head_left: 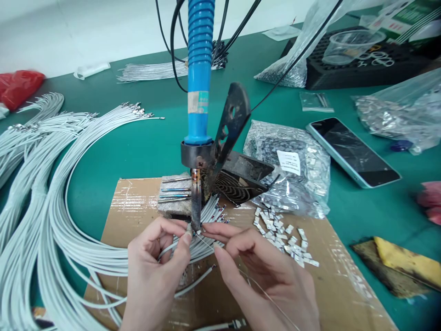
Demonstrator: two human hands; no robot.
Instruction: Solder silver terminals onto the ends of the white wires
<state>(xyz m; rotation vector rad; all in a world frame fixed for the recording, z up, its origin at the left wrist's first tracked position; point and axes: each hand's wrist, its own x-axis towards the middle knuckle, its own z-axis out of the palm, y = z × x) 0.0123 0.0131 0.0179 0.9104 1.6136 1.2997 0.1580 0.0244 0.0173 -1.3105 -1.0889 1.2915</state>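
A soldering iron [200, 69] with a blue grip points straight down from a dark metal stand [236, 112]. Close to the left of its tip, my left hand [155, 262] is closed in a pinch on a white cable [167, 250]; the cable's end is mostly hidden by fingers. From the right, my right hand [268, 271] pinches thin solder wire [265, 294], which runs up to the tip and trails down toward the bottom edge. A small silvery tab [198, 232] shows at the tip between both hands. Behind them lie more white cable ends [212, 214].
Loose metal tabs [287, 239] are scattered on a cardboard sheet [341, 285]. Thick bundles of white cables [62, 211] curve along the left. A bag of tabs [289, 170], a phone [354, 151], a yellow sponge [406, 262] and a black tray [317, 73] occupy the right.
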